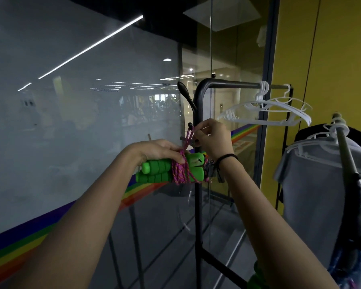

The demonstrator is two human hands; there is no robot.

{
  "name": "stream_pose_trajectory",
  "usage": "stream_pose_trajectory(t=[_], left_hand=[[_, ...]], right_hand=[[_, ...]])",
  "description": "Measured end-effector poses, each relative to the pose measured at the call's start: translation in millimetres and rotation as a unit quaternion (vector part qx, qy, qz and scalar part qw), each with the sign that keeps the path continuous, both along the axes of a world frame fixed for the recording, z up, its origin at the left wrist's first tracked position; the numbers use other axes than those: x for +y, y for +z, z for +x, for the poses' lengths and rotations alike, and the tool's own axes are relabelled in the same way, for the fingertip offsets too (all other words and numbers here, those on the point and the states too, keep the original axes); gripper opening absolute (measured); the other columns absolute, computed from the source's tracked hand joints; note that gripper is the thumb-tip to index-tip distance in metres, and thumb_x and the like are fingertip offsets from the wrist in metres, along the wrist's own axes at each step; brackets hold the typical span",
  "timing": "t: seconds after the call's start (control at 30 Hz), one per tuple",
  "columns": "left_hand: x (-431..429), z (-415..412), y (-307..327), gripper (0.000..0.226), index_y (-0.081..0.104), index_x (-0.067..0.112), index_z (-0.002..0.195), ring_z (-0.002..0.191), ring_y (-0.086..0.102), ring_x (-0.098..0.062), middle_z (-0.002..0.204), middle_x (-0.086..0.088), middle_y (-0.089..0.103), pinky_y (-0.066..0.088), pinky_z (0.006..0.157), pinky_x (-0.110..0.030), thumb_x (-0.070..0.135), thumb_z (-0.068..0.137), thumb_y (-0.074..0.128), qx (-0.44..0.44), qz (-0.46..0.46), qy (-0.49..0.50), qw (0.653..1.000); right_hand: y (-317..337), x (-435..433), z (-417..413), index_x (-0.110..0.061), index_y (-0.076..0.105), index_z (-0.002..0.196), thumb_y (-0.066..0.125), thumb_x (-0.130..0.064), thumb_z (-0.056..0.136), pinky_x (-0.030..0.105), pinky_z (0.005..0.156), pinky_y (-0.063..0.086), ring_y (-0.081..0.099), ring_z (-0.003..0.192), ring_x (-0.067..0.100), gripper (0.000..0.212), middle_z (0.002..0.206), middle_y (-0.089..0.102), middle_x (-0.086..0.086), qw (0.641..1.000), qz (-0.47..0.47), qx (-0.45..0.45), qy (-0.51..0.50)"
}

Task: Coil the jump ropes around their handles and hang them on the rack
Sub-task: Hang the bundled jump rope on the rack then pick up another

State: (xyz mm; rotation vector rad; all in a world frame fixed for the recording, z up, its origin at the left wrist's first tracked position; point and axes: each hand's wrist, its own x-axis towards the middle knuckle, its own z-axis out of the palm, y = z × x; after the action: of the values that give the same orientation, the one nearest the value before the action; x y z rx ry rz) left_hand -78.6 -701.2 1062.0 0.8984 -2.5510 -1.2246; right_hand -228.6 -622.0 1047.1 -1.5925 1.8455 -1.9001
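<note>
Jump rope (176, 171): pink cord coiled round two green handles, gripped from above by the left hand (161, 149). Just up-right of it, the right hand (214, 139) pinches a cord loop beside a peg (189, 124) on the rack (198, 113).

Left of the black rack post (198, 205), a glass wall (71, 132) stands close. Right of the post, white hangers (262, 91) crowd the rail (233, 85), with open space lower down; farther right hangs a grey shirt (321, 184).
</note>
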Motion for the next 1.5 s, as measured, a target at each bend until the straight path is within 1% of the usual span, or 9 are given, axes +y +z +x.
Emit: stream_pose_trajectory(t=[0.27,0.4,0.53,0.7,0.83,1.0,1.13,1.33,1.5], left_hand=[[6,-16,-15,0.040,0.057,0.013,0.122,0.103,0.059,-0.006,0.115,-0.001,0.063,0.047,0.087,-0.013,0.010,0.083,0.066,0.068,-0.068,0.005,0.995],[20,-4,-24,0.037,0.060,0.016,0.119,0.109,0.059,-0.008,0.118,0.001,0.064,0.043,0.098,-0.022,0.016,0.083,0.068,0.136,-0.085,0.077,0.984],[58,19,-36,0.027,0.064,0.009,0.113,0.094,0.063,-0.006,0.112,-0.005,0.068,0.050,0.080,-0.013,0.011,0.086,0.063,0.246,-0.076,0.210,0.943],[154,56,-70,0.020,0.064,0.002,0.107,0.070,0.067,0.001,0.094,-0.008,0.071,0.052,0.071,-0.013,0.004,0.089,0.055,0.301,-0.045,0.338,0.891],[258,85,-101,0.016,0.065,0.019,0.095,0.072,0.068,0.001,0.086,0.006,0.071,0.044,0.071,-0.017,0.010,0.090,0.053,0.293,-0.045,0.453,0.841],[387,116,-125,0.018,0.066,0.015,0.094,0.065,0.068,0.001,0.069,0.013,0.072,0.047,0.061,-0.007,0.004,0.089,0.052,0.273,-0.033,0.555,0.785],[474,134,-141,0.022,0.063,0.016,0.091,0.062,0.067,0.002,0.062,0.014,0.071,0.047,0.063,-0.010,0.001,0.092,0.048,0.273,-0.017,0.590,0.760],[574,148,-176,0.020,0.063,0.019,0.090,0.067,0.068,0.000,0.068,0.011,0.072,0.043,0.071,-0.019,0.004,0.092,0.049,0.250,0.011,0.620,0.744],[649,156,-237,0.023,0.063,0.022,0.086,0.065,0.068,0.001,0.066,0.013,0.071,0.043,0.073,-0.019,0.006,0.092,0.047,0.231,0.074,0.647,0.723]], right_hand=[[-7,25,1,-0.011,0.061,0.089,0.055,-0.012,0.086,0.036,0.069,0.058,0.068,0.076,0.023,0.007,0.082,0.070,0.008,0.999,-0.044,-0.031,0.007],[-17,61,13,-0.018,0.060,0.080,0.054,-0.005,0.085,0.020,0.054,0.047,0.064,0.065,0.014,0.015,0.077,0.067,0.007,0.985,-0.122,-0.107,0.066],[-24,96,27,-0.018,0.060,0.076,0.055,-0.002,0.085,0.017,0.053,0.044,0.061,0.059,0.009,0.019,0.068,0.065,-0.001,0.964,-0.137,-0.148,0.172],[-61,128,50,-0.014,0.058,0.075,0.049,0.007,0.083,0.017,0.047,0.039,0.053,0.050,0.008,0.024,0.063,0.059,0.006,0.933,-0.047,-0.142,0.328],[-96,175,72,-0.016,0.055,0.074,0.047,0.007,0.085,0.010,0.043,0.039,0.055,0.045,0.000,0.027,0.065,0.061,0.005,0.893,0.042,-0.133,0.428],[-118,253,107,-0.015,0.057,0.078,0.051,0.000,0.088,0.012,0.041,0.041,0.056,0.047,0.001,0.019,0.064,0.063,0.002,0.839,0.124,-0.124,0.515],[-135,312,128,-0.018,0.058,0.076,0.052,-0.003,0.089,0.020,0.049,0.045,0.058,0.058,0.015,0.021,0.070,0.064,0.008,0.808,0.172,-0.088,0.557],[-168,401,151,-0.022,0.061,0.076,0.053,-0.008,0.088,0.019,0.049,0.046,0.060,0.058,0.011,0.021,0.071,0.066,0.002,0.765,0.224,-0.078,0.598],[-237,474,164,-0.024,0.061,0.071,0.055,-0.010,0.088,0.021,0.050,0.045,0.061,0.055,0.009,0.022,0.068,0.066,0.002,0.763,0.285,-0.086,0.574]])
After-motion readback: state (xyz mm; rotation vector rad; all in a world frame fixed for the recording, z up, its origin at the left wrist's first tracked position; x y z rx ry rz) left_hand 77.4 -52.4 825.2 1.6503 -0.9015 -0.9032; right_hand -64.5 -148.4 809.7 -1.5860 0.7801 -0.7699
